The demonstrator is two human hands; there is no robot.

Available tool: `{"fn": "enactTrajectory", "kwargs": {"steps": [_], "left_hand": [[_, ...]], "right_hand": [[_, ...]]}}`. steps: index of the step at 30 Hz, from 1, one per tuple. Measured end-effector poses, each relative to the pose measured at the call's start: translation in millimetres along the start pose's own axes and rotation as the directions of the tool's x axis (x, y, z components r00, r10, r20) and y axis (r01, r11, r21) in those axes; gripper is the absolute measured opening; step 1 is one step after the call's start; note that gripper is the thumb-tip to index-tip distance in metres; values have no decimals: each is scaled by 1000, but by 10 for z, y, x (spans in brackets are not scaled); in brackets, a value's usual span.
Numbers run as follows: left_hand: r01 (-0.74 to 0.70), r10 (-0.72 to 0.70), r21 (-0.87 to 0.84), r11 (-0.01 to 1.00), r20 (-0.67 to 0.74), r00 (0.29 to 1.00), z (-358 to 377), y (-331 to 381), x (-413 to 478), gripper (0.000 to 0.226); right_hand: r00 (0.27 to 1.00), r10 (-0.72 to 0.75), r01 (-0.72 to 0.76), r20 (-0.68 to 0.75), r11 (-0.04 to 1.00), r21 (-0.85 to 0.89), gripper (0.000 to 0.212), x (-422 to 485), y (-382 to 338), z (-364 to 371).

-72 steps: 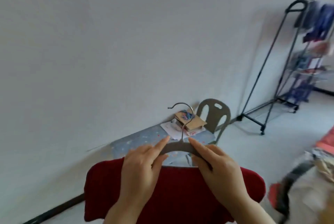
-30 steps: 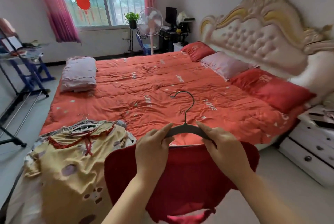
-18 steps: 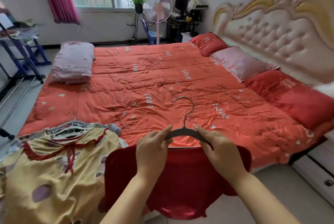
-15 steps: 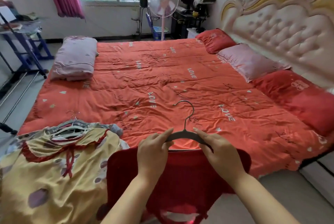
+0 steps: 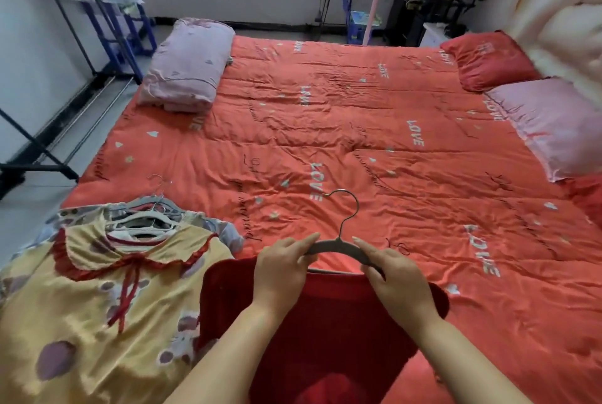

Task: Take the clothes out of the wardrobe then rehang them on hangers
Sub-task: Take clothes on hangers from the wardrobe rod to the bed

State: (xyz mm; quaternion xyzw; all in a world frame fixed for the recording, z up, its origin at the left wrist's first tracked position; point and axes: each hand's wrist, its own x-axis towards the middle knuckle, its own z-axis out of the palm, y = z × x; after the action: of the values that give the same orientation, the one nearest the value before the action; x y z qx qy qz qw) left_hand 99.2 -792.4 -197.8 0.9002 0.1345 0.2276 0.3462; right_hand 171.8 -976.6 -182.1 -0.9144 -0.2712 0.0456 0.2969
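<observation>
Head view: the left hand (image 5: 282, 268) and right hand (image 5: 395, 276) each pinch a shoulder of the grey hanger (image 5: 338, 242), holding a dark red garment (image 5: 325, 322) above the orange bedspread (image 5: 358, 130).

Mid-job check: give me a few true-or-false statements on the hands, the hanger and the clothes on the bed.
1. The left hand and the right hand both pinch the grey hanger. True.
2. The red garment hangs on that hanger. True.
3. The yellow dress lies right of the red garment. False: it lies to its left.
4. The folded pink quilt lies beside the yellow dress. False: it lies apart, at the far left corner of the bed.
</observation>
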Motion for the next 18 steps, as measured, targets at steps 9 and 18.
{"fn": "enactTrajectory", "kwargs": {"steps": [9, 18], "left_hand": [[221, -233, 105, 970, 122, 965, 651, -696, 831, 37], [316, -367, 246, 916, 200, 909, 1364, -1615, 1304, 40]], "right_hand": [[980, -14, 3, 198, 998, 57, 55, 1241, 601, 617], [960, 11, -23, 281, 999, 40, 53, 2011, 1147, 1546]]}}
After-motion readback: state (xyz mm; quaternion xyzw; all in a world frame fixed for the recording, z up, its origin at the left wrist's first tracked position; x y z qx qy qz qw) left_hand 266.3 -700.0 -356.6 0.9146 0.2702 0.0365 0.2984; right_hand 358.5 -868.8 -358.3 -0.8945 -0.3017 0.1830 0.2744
